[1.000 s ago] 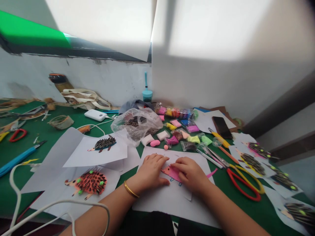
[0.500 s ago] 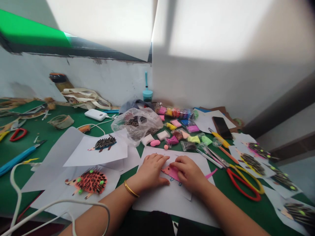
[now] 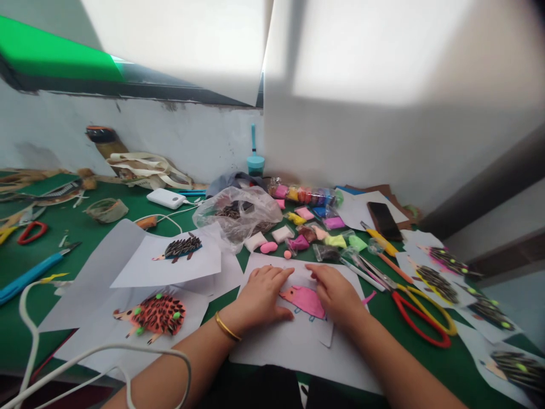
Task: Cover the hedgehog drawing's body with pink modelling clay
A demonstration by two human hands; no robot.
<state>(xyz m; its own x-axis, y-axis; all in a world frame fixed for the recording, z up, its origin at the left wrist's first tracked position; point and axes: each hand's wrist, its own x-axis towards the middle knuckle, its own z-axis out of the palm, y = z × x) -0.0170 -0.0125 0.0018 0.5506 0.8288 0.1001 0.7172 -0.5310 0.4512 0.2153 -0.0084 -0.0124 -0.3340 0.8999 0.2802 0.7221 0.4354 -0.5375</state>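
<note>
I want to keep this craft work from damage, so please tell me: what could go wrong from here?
The right hand is close beside the pink clay animal, so it might dent the shape if the clay is soft. The white cable loops across the view of the left forearm and could perhaps snag it. The red-and-yellow scissors lie to the right; a wide sideways move might knock them.

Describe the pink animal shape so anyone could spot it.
On the green table, find the white paper in front of the person. The pink animal shape lies on it between the left hand and the right hand, snout pointing left. Unlike the animals studded with dark pieces farther out on either side, its visible body is plain pink.
</note>
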